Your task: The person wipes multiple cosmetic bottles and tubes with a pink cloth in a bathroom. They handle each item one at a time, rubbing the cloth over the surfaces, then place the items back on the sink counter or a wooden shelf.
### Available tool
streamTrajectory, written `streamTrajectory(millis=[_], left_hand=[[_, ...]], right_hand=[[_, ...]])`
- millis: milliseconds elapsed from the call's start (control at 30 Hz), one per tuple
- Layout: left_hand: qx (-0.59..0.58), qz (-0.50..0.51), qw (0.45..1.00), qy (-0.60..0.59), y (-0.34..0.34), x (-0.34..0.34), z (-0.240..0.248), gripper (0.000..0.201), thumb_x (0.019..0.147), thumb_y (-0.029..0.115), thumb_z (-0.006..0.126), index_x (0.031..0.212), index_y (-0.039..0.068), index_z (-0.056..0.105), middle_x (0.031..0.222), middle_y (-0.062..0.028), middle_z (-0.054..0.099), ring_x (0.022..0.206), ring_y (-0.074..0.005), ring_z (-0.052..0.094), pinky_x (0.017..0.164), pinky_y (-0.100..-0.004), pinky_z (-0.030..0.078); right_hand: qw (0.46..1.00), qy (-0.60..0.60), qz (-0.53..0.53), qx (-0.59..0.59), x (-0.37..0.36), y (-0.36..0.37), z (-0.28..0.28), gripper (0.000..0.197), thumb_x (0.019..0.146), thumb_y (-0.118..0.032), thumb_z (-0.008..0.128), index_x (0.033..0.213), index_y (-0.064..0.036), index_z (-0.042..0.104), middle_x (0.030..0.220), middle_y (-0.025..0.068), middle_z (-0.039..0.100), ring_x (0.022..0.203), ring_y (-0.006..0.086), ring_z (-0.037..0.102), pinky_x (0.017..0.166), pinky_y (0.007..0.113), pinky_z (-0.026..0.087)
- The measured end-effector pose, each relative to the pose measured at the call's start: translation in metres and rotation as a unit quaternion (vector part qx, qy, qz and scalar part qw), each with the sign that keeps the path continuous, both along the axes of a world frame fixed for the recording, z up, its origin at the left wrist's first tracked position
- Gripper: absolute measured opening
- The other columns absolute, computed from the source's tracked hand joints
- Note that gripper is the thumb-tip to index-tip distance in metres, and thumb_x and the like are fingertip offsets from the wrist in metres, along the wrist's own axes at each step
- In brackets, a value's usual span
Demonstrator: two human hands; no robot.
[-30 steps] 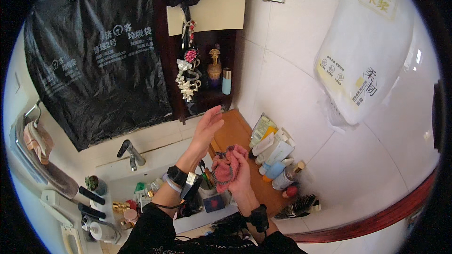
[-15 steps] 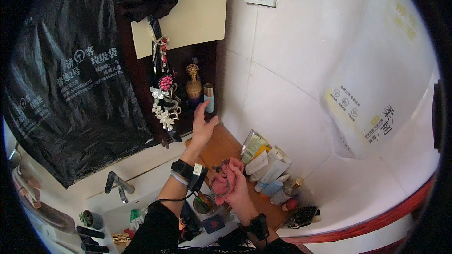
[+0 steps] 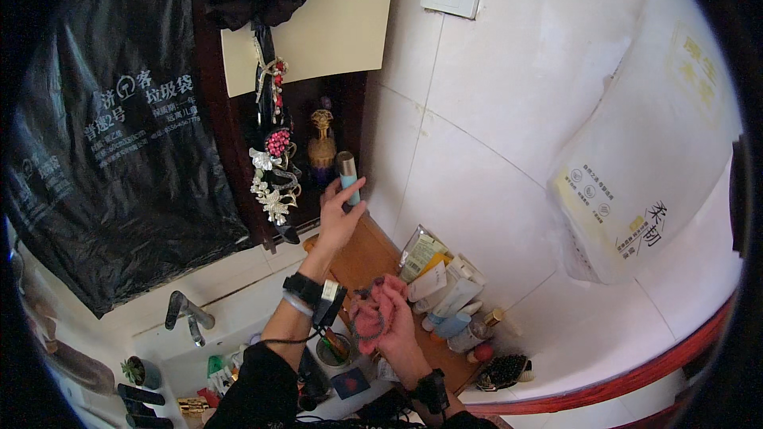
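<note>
In the dark cabinet niche, my left hand (image 3: 340,221) has its thumb and fingers around a small light-blue bottle (image 3: 350,185) with a metallic cap. The bottle leans slightly; its lower end is hidden by the hand. An ornate gold and purple bottle (image 3: 322,147) stands just to its left. Lower and to the right, my right hand (image 3: 401,338) grips a crumpled pink cloth (image 3: 377,311) with a dark edge, above the brown shelf (image 3: 362,250).
Tubes and bottles (image 3: 457,294) crowd the shelf against the tiled wall, with a dark brush (image 3: 502,372) near them. Hair ornaments (image 3: 274,163) hang beside the niche. A black plastic bag (image 3: 135,127) covers the left. The sink faucet (image 3: 189,316) and a cup (image 3: 334,348) lie below.
My left hand has closed around the light-blue bottle, which now leans and sits slightly lower. The right hand still holds the pink cloth, and the view has shifted a little.
</note>
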State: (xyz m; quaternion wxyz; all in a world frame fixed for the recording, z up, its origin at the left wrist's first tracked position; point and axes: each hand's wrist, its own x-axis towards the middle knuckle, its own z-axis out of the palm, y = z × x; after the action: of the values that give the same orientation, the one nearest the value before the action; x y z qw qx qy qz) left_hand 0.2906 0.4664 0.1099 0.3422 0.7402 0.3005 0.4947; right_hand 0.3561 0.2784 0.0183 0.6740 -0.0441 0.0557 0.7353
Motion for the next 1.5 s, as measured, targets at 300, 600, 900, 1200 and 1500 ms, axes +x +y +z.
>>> streamTrajectory(millis=[300, 600, 900, 1200, 1500], left_hand=[[-0.194, -0.179, 0.951, -0.163, -0.135, -0.099, 0.009, 0.01, 0.09, 0.008, 0.061, 0.098, 0.002, 0.061, 0.104, -0.0043, 0.059, 0.099, -0.0109, 0.055, 0.086, -0.0256, 0.045], [-0.368, -0.165, 0.852, -0.334, -0.257, -0.154, -0.029, 0.071, 0.089, 0.025, 0.057, 0.149, 0.015, 0.018, 0.124, -0.015, 0.052, 0.099, -0.0243, 0.058, 0.086, -0.037, 0.048], [-0.397, -0.058, 0.822, -0.404, -0.33, -0.188, -0.054, 0.057, 0.099, 0.041, 0.04, 0.147, 0.013, 0.026, 0.111, -0.0073, 0.055, 0.086, -0.0173, 0.054, 0.077, -0.0312, 0.047], [-0.398, -0.047, 0.854, -0.333, -0.36, -0.236, -0.046, 0.047, 0.099, 0.031, 0.044, 0.14, 0.012, 0.033, 0.093, -0.0069, 0.057, 0.055, -0.0103, 0.046, 0.041, -0.0215, 0.031], [-0.375, -0.049, 0.863, -0.335, -0.367, -0.285, -0.03, 0.023, 0.101, 0.028, 0.04, 0.107, 0.006, 0.044, 0.08, -0.0097, 0.06, 0.041, -0.0057, 0.035, 0.034, -0.0186, 0.021]], right_hand=[[0.979, -0.194, -0.03, -0.045, -0.021, -0.037, 0.051, 0.026, 0.087, -0.025, 0.06, 0.106, -0.0095, 0.053, 0.096, 0.0086, 0.059, 0.083, 0.0283, 0.061, 0.073, 0.042, 0.051], [0.979, -0.195, 0.029, 0.055, -0.063, -0.09, 0.054, 0.054, 0.093, -0.059, 0.035, 0.112, -0.0115, 0.053, 0.098, 0.0086, 0.06, 0.079, 0.0296, 0.06, 0.064, 0.043, 0.051], [0.945, -0.271, 0.184, 0.017, -0.111, -0.117, 0.029, 0.033, 0.091, -0.038, 0.056, 0.113, -0.0127, 0.052, 0.087, 0.0084, 0.06, 0.068, 0.0222, 0.06, 0.055, 0.037, 0.051], [0.901, -0.403, 0.052, 0.149, -0.16, -0.116, 0.028, 0.046, 0.086, -0.008, 0.065, 0.128, -0.0035, 0.048, 0.12, 0.0097, 0.058, 0.107, 0.018, 0.057, 0.098, 0.032, 0.042], [0.885, -0.419, 0.105, 0.175, -0.2, -0.121, 0.048, 0.039, 0.085, -0.007, 0.066, 0.122, -0.0025, 0.053, 0.115, 0.0106, 0.061, 0.1, 0.0164, 0.059, 0.08, 0.031, 0.052]])
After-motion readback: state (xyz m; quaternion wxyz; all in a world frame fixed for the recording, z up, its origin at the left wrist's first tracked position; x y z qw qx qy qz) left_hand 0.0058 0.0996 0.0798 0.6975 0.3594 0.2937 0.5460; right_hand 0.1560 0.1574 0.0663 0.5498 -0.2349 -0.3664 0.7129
